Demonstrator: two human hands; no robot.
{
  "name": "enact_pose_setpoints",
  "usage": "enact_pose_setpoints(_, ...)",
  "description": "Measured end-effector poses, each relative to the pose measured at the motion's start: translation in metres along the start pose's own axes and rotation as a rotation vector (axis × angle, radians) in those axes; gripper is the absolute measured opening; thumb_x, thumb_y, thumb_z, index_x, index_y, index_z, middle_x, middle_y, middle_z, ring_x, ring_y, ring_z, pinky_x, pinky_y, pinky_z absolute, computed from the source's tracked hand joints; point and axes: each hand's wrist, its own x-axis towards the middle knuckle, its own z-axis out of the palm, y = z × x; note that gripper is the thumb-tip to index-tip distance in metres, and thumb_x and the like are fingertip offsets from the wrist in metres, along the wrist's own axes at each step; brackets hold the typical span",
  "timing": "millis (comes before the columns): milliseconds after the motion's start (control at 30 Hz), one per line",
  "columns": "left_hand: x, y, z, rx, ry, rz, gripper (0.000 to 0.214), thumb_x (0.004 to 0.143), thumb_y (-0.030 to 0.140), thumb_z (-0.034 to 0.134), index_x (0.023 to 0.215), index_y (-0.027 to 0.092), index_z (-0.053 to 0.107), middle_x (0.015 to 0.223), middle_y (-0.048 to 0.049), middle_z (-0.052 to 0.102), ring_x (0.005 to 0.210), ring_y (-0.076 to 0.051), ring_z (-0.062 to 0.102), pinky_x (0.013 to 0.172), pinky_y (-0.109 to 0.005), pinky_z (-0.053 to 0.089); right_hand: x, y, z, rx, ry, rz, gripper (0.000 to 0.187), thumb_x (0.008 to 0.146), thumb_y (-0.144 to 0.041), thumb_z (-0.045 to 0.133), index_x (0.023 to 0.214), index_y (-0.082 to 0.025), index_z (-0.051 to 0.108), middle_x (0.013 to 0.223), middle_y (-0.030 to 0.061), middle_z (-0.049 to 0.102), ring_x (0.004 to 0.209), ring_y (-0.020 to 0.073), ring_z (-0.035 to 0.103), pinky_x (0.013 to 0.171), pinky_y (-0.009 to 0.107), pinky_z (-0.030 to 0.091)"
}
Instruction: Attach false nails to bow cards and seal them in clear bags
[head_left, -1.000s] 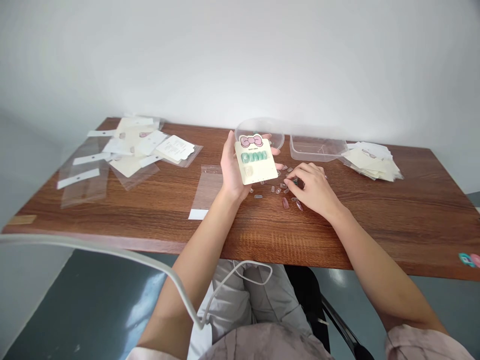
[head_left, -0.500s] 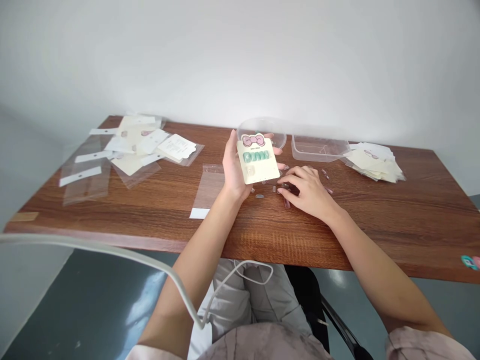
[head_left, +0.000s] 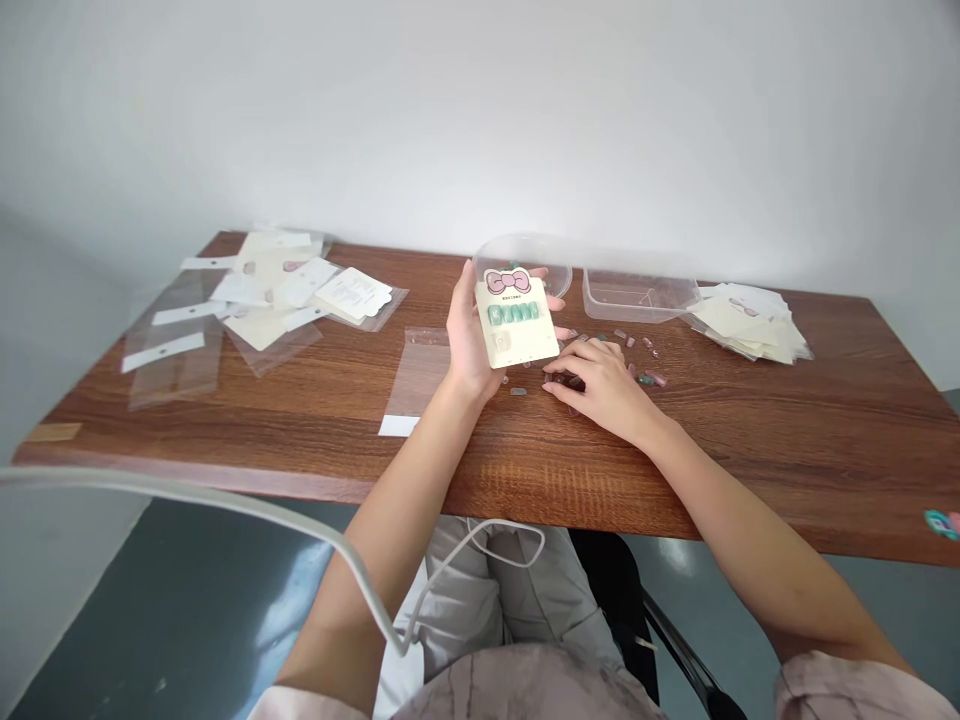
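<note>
Wood surface (head_left: 570, 470) spans the view. Far left: loose spread of cards and clear bags (head_left: 270, 290). Far right: stack of cards in bags (head_left: 742, 322). Far middle: clear plastic tub (head_left: 637, 295), with a round clear lid (head_left: 521, 250) just left of it, behind the card. Flat clear bag (head_left: 420, 375) lies empty left of centre, beside the left hand (head_left: 469, 345). That hand is cupped behind a cream card (head_left: 517, 318), holding it above the surface, long axis near-far, bow end pointing far. Row of green nails (head_left: 514, 314) sits on the card. Loose nails (head_left: 645, 360) are left on the surface, so not finished. Right hand (head_left: 607, 385) is curled low over them, partly closed; cannot tell if it holds one.
</note>
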Motion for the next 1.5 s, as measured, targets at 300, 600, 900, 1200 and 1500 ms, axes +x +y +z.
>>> enact_pose_setpoints(300, 0.0, -0.002, 0.0, 0.027, -0.002, -0.006, 0.083, 0.095, 0.074, 0.029, 0.139, 0.013, 0.064, 0.107, -0.0182, 0.079, 0.095, -0.038, 0.079, 0.08, -0.049, 0.065, 0.0, 0.004, 0.001, 0.022, 0.024, 0.02, 0.015, 0.098, -0.032, 0.069, 0.107, -0.026, 0.08, 0.102, 0.0069, 0.074, 0.104, 0.0294, 0.062, 0.096, 0.049, 0.041)
enact_pose_setpoints(600, 0.001, -0.005, 0.0, 0.042, 0.002, -0.024, 0.085, 0.093, 0.077, 0.031, 0.139, 0.014, 0.064, 0.105, -0.0175, 0.079, 0.099, -0.039, 0.078, 0.079, -0.048, 0.065, 0.002, 0.001, 0.004, 0.064, 0.024, 0.025, 0.011, 0.096, -0.027, 0.07, 0.101, -0.026, 0.08, 0.099, 0.0052, 0.075, 0.1, 0.0277, 0.064, 0.097, 0.049, 0.041)
enact_pose_setpoints(900, -0.001, -0.002, 0.003, 0.06, 0.019, -0.014, 0.084, 0.094, 0.075, 0.031, 0.145, 0.015, 0.06, 0.106, -0.0181, 0.079, 0.101, -0.04, 0.078, 0.077, -0.048, 0.065, 0.001, 0.003, -0.006, 0.039, 0.152, -0.031, 0.01, 0.096, -0.028, 0.067, 0.099, -0.026, 0.077, 0.095, 0.0051, 0.073, 0.095, 0.0268, 0.063, 0.092, 0.047, 0.044)
enact_pose_setpoints(1200, 0.003, -0.008, 0.004, 0.016, -0.01, -0.097, 0.079, 0.097, 0.069, 0.029, 0.14, 0.011, 0.063, 0.099, -0.0155, 0.08, 0.1, -0.038, 0.079, 0.078, -0.048, 0.066, -0.011, -0.008, -0.027, 0.152, 0.551, -0.046, 0.013, 0.096, -0.036, 0.067, 0.102, -0.031, 0.078, 0.091, 0.0061, 0.072, 0.085, 0.0256, 0.067, 0.074, 0.045, 0.056)
enact_pose_setpoints(1500, -0.002, -0.021, 0.017, 0.017, -0.077, -0.194, 0.07, 0.098, 0.064, 0.036, 0.137, 0.013, 0.066, 0.103, -0.0153, 0.081, 0.109, -0.037, 0.076, 0.084, -0.046, 0.065, -0.011, -0.025, -0.016, 0.146, 0.523, -0.189, 0.014, 0.097, -0.037, 0.065, 0.094, -0.031, 0.077, 0.083, 0.0037, 0.071, 0.075, 0.0217, 0.063, 0.075, 0.045, 0.054)
